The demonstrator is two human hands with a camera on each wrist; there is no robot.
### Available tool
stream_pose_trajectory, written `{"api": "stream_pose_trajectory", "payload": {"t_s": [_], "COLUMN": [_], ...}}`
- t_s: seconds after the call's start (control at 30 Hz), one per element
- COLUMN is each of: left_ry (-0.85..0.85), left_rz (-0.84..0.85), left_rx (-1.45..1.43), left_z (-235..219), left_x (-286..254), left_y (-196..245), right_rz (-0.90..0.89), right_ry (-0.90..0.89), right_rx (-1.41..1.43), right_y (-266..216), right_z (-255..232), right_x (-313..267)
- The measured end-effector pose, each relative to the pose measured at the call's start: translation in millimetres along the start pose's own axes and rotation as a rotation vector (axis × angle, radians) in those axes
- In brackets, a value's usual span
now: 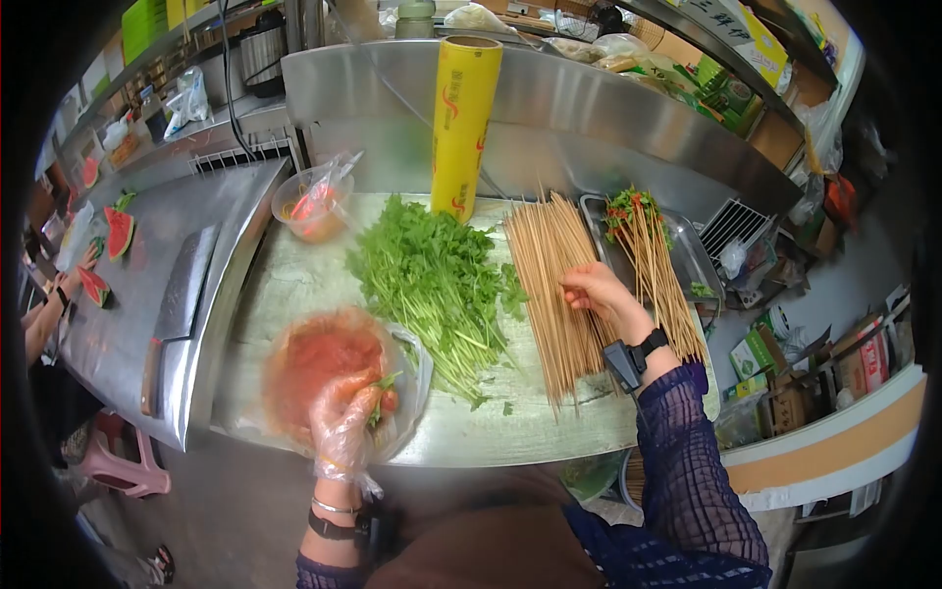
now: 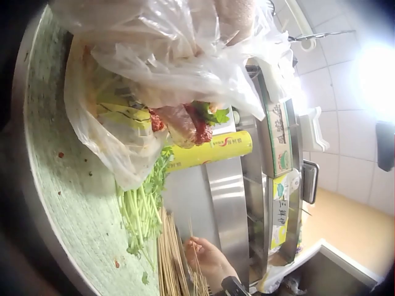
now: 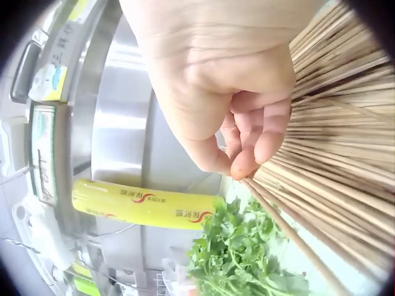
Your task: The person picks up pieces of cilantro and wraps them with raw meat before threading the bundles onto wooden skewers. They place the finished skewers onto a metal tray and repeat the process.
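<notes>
My left hand (image 1: 343,427), in a clear plastic glove, holds red meat with a green herb (image 1: 385,398) beside a bowl of red meat (image 1: 324,368) lined with a plastic bag. In the left wrist view the meat (image 2: 185,123) shows under the glove's loose plastic. Over the pile of wooden skewers (image 1: 554,294) my bare right hand (image 1: 599,292) has its thumb and fingertips together; in the right wrist view that hand (image 3: 234,92) pinches a skewer (image 3: 290,231) by its end. Green herbs (image 1: 427,294) lie between bowl and skewers.
A yellow roll (image 1: 463,128) stands at the back of the board. Behind the herbs' left side is a plastic tub (image 1: 314,211). Filled skewers (image 1: 657,265) rest on a metal tray (image 1: 702,245) at right. A cleaver (image 1: 186,285) and watermelon slices (image 1: 119,231) lie on the left counter.
</notes>
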State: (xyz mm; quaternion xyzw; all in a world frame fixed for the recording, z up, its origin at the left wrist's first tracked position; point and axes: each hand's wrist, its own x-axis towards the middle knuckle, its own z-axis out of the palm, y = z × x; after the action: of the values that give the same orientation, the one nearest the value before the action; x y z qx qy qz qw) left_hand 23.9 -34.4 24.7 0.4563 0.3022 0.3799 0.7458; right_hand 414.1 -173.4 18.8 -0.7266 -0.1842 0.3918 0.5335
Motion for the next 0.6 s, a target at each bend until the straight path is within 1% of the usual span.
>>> {"api": "stream_pose_trajectory", "payload": {"t_s": [0.07,0.23,0.27,0.3,0.33,0.37,0.4,0.43,0.47,0.5,0.53,0.6], "left_ry": [0.017,-0.013,-0.006,0.031,-0.009,-0.006,-0.047,0.009,0.005,-0.039,-0.070,-0.051], "left_rz": [-0.018,0.034,0.047,0.027,0.118,0.009,0.067,0.120,0.111,0.235,0.366,0.533], "left_rx": [-0.018,-0.002,-0.010,0.101,0.191,0.168,0.234,0.450,0.290,0.401,0.507,0.578], "left_z": [1.7,-5.0,-3.3,-1.5,-5.1,-5.5,0.0,-8.5,-22.8,-23.9,-24.9,-31.4], "left_x": [-1.2,-0.2,-1.6,-2.7,-2.1,-7.8,-13.1,-9.4,0.2,0.2,1.1,5.9], "left_y": [0.7,-5.6,-4.8,-0.8,-3.2,4.8,19.1,13.1,-14.9,-12.4,-10.3,-14.8], "right_rz": [-0.019,-0.029,-0.015,-0.279,-0.544,-0.335,-0.412,-0.268,-0.153,-0.154,-0.251,-0.419], "right_ry": [-0.025,-0.040,-0.120,-0.173,-0.252,-0.249,-0.338,-0.204,0.012,-0.115,-0.126,-0.172], "right_rx": [0.024,0.061,0.052,0.062,0.087,0.070,0.016,0.148,0.214,0.269,0.328,0.343], "right_y": [-9.7,-41.3,-33.2,-31.3,-27.9,-24.1,-43.1,-33.6,-38.8,-34.4,-31.7,-23.8], "right_z": [-0.2,13.1,6.4,9.7,19.3,14.6,28.9,33.6,53.6,55.1,69.8,99.8], "right_x": [11.7,30.5,44.3,15.5,-14.4,-3.3,-42.2,-32.2,-37.1,-31.0,-43.5,-63.3]}}
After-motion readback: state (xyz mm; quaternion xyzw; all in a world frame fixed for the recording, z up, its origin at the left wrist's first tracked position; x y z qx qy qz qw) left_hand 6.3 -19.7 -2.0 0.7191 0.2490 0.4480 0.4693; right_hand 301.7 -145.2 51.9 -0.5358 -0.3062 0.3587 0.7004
